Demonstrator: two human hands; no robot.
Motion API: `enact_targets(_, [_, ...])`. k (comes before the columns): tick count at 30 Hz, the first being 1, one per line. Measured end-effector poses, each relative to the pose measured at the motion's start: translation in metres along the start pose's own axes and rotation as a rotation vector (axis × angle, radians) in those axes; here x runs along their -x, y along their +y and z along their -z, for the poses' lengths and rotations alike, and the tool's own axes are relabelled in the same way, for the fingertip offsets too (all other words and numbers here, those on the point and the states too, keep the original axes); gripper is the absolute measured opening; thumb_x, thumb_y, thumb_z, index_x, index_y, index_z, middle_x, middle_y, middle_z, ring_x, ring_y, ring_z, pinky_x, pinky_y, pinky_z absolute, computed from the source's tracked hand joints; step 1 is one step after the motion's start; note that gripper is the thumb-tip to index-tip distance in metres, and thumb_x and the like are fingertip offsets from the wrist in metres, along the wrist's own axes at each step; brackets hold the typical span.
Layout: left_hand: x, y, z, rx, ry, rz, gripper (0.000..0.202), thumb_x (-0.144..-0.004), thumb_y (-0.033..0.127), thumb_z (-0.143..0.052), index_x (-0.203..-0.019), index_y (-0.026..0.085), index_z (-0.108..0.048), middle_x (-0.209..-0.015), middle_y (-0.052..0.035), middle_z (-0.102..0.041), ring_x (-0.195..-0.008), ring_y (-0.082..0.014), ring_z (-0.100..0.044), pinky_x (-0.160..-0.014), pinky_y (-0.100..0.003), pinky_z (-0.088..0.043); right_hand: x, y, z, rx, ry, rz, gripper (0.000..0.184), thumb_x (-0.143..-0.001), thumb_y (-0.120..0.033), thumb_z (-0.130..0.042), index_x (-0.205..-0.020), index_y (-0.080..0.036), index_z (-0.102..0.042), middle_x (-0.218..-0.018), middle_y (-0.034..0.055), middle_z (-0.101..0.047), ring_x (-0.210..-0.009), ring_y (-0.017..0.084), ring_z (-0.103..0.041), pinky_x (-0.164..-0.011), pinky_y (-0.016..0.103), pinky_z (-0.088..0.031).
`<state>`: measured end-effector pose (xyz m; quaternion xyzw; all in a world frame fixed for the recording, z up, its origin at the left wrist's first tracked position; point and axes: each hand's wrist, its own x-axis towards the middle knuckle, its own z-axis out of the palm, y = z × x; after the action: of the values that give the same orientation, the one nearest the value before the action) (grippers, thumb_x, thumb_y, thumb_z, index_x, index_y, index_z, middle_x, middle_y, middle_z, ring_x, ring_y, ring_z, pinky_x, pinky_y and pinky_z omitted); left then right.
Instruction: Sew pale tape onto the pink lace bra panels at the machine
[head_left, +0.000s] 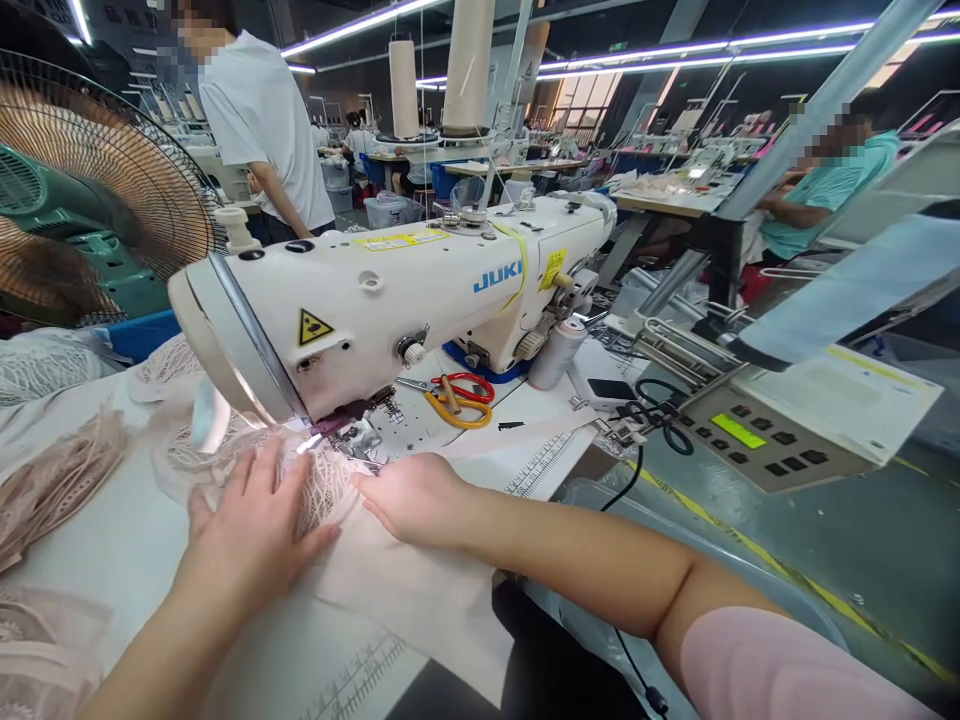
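Pale pink lace fabric [324, 492] lies under the needle area of a white sewing machine [375, 290], where a small lamp lights it. My left hand [247, 535] rests flat on the lace, left of the needle, fingers spread. On the other side, my right hand [420, 498] pinches the edge of the lace fabric between thumb and fingers close to the presser foot. The fingertips of that hand are partly hidden. A plain light piece of the cloth [420, 590] hangs over the table's front edge below my right hand.
Scissors with orange handles [461, 412] and red-handled snips [474, 384] lie behind my right hand, near a grey thread cone [555, 358]. More lace pieces [64, 480] lie at left. A fan [97, 200] stands behind them. A control box [780, 425] juts out at right. Two people are nearby.
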<state>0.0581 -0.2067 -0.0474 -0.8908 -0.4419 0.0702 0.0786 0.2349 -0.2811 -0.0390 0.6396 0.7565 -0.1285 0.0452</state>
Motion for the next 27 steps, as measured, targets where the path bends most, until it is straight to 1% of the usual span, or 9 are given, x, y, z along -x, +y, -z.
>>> enact_targets(2, [0.000, -0.005, -0.005, 0.072, 0.037, 0.089, 0.075, -0.085, 0.061, -0.036, -0.142, 0.013, -0.039, -0.155, -0.0227, -0.019, -0.137, -0.0481, -0.024, -0.082, -0.077, -0.037, -0.003, -0.003, 0.005, 0.013, -0.049, -0.009, 0.041, -0.090, -0.023, -0.046, -0.131, -0.020, -0.047, -0.092, 0.0062, -0.070, -0.078, 0.024, -0.065, -0.047, 0.028, -0.032])
enact_targets(4, [-0.002, -0.010, -0.010, 0.161, 0.000, 0.140, 0.081, -0.084, 0.063, -0.036, -0.146, 0.012, -0.030, -0.155, -0.0250, -0.014, -0.136, -0.0493, -0.024, -0.082, -0.072, -0.042, -0.005, -0.005, 0.009, 0.016, -0.083, -0.020, 0.048, -0.089, -0.021, -0.049, -0.137, -0.019, -0.042, -0.094, 0.0076, -0.071, -0.081, 0.024, -0.066, -0.050, 0.028, -0.036])
enact_targets(6, [-0.006, -0.015, -0.014, 0.229, -0.051, 0.155, 0.089, -0.079, 0.062, -0.046, -0.149, 0.011, -0.023, -0.156, -0.0257, -0.012, -0.137, -0.0472, -0.025, -0.092, -0.063, -0.043, -0.005, -0.007, 0.011, 0.016, -0.110, -0.029, 0.052, -0.089, -0.020, -0.050, -0.140, -0.018, -0.039, -0.096, 0.0089, -0.071, -0.083, 0.025, -0.066, -0.052, 0.028, -0.039])
enact_targets(8, [-0.011, -0.019, -0.018, 0.256, -0.065, 0.151, 0.096, -0.075, 0.059, -0.054, -0.149, 0.010, -0.020, -0.156, -0.0253, -0.010, -0.139, -0.0439, -0.023, -0.103, -0.053, -0.038, -0.004, -0.008, 0.012, 0.021, -0.128, -0.023, 0.055, -0.089, -0.019, -0.050, -0.143, -0.018, -0.036, -0.099, 0.0096, -0.070, -0.085, 0.025, -0.066, -0.053, 0.029, -0.040])
enact_targets(10, [-0.014, -0.023, -0.020, 0.257, -0.061, 0.153, 0.096, -0.074, 0.058, -0.055, -0.150, 0.011, -0.019, -0.157, -0.0245, -0.009, -0.141, -0.0417, -0.020, -0.108, -0.049, -0.033, -0.003, -0.008, 0.012, 0.030, -0.130, -0.016, 0.060, -0.089, -0.019, -0.049, -0.145, -0.017, -0.030, -0.101, 0.0101, -0.070, -0.087, 0.026, -0.066, -0.053, 0.031, -0.041])
enact_targets(12, [-0.017, -0.027, -0.022, 0.260, -0.046, 0.155, 0.096, -0.075, 0.059, -0.055, -0.150, 0.011, -0.019, -0.157, -0.0241, -0.007, -0.142, -0.0407, -0.020, -0.109, -0.049, -0.032, -0.003, -0.008, 0.011, 0.031, -0.129, -0.015, 0.062, -0.089, -0.020, -0.049, -0.147, -0.017, -0.028, -0.102, 0.0102, -0.070, -0.087, 0.027, -0.066, -0.052, 0.031, -0.041])
enact_targets(17, [-0.021, -0.033, -0.025, 0.291, 0.016, 0.191, 0.094, -0.075, 0.065, -0.050, -0.150, 0.014, -0.022, -0.158, -0.0198, -0.008, -0.140, -0.0401, -0.024, -0.108, -0.051, -0.034, -0.003, -0.006, 0.007, 0.015, -0.122, -0.015, 0.051, -0.091, -0.021, -0.045, -0.141, -0.019, -0.036, -0.096, 0.0088, -0.070, -0.082, 0.026, -0.066, -0.050, 0.030, -0.040])
enact_targets(21, [-0.024, -0.033, -0.024, 0.276, -0.001, 0.220, 0.094, -0.075, 0.067, -0.046, -0.149, 0.014, -0.022, -0.159, -0.0183, -0.008, -0.141, -0.0376, -0.023, -0.108, -0.049, -0.034, -0.003, -0.004, 0.000, 0.002, -0.049, 0.007, 0.038, -0.096, -0.030, -0.038, -0.131, -0.019, -0.046, -0.090, 0.0082, -0.069, -0.075, 0.024, -0.065, -0.048, 0.029, -0.038])
enact_targets(27, [-0.026, -0.033, -0.019, 0.256, -0.023, 0.271, 0.093, -0.076, 0.069, -0.042, -0.148, 0.014, -0.024, -0.158, -0.0175, -0.009, -0.141, -0.0360, -0.023, -0.108, -0.047, -0.035, -0.001, -0.002, -0.008, 0.004, 0.029, 0.007, 0.034, -0.096, -0.038, -0.037, -0.121, -0.020, -0.052, -0.086, 0.0077, -0.068, -0.071, 0.022, -0.064, -0.049, 0.028, -0.039])
